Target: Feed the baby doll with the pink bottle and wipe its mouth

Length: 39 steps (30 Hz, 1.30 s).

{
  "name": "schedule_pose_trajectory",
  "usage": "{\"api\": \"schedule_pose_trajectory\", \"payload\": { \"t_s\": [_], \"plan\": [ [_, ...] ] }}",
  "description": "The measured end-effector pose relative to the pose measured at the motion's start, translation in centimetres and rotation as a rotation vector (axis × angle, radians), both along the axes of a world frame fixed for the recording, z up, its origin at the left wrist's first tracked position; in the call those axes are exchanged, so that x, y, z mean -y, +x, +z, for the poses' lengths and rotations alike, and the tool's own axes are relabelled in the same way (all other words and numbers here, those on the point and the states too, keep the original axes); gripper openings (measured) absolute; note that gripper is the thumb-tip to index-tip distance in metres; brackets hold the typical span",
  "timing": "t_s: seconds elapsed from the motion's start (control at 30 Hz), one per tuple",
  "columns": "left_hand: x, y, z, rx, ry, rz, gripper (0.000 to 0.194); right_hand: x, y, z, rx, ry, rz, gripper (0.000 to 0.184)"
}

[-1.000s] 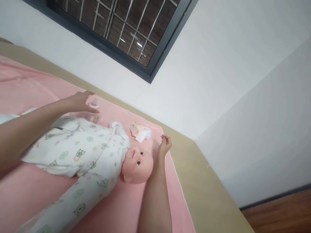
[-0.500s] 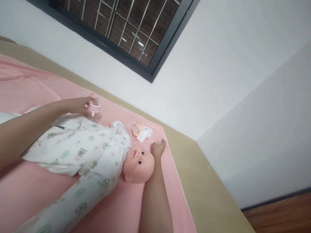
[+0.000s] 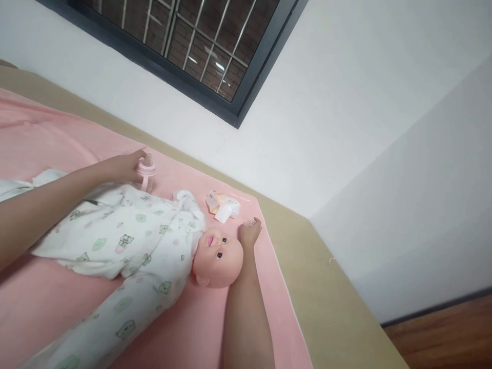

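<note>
A: Where is the bottle (image 3: 146, 170)?
B: Beside the doll (image 3: 165, 256), near the pink cloth's (image 3: 192, 330) far edge, gripped by the left hand (image 3: 125, 168).
A: The right hand (image 3: 250, 234)?
B: Curled around a small clear object (image 3: 249, 223), near the cloth's right edge; beyond, the tan surface (image 3: 323, 287) broadens.

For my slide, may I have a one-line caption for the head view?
Over a pink cloth, left hand grips a bottle beside a doll; right hand is near its head.
</note>
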<state>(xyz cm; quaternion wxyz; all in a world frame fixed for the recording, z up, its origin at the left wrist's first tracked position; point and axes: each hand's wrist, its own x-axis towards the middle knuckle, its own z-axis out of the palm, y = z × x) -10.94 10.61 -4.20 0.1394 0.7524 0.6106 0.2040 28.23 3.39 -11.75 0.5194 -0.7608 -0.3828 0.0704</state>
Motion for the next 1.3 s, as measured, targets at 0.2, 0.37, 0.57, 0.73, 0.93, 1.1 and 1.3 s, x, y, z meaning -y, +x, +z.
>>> {"api": "schedule_pose_trajectory", "payload": {
  "t_s": [0.2, 0.37, 0.57, 0.73, 0.93, 1.1, 1.3],
  "plan": [
    [0.1, -0.1, 0.5, 0.200, 0.091, 0.002, 0.073, -0.1, 0.6, 1.8, -0.043, 0.055, -0.071, 0.062],
    [2.5, 1.9, 2.9, 0.516, 0.129, -0.031, 0.079, -0.1, 0.7, 5.0, -0.154, 0.163, 0.024, 0.062],
    [7.1, 5.5, 6.1, 0.620, 0.229, -0.171, 0.073, 1.2, -2.3, 11.6, -0.271, 0.427, 0.402, 0.067],
    [11.2, 7.6, 7.4, 0.519, 0.310, -0.333, 0.066, 5.3, -7.3, 16.2, -0.175, 0.530, 0.787, 0.065],
    [13.5, 8.6, 7.6, 0.458, 0.266, -0.414, 0.061, 8.2, -11.5, 17.1, -0.007, 0.505, 0.902, 0.064],
    [13.2, 8.6, 7.5, 0.438, 0.255, -0.440, 0.068, 8.5, -12.6, 16.5, 0.091, 0.392, 0.956, 0.057],
    [12.8, 8.4, 7.4, 0.432, 0.283, -0.414, 0.071, 8.6, -13.6, 15.9, 0.071, 0.316, 1.001, 0.070]
  ]
}}
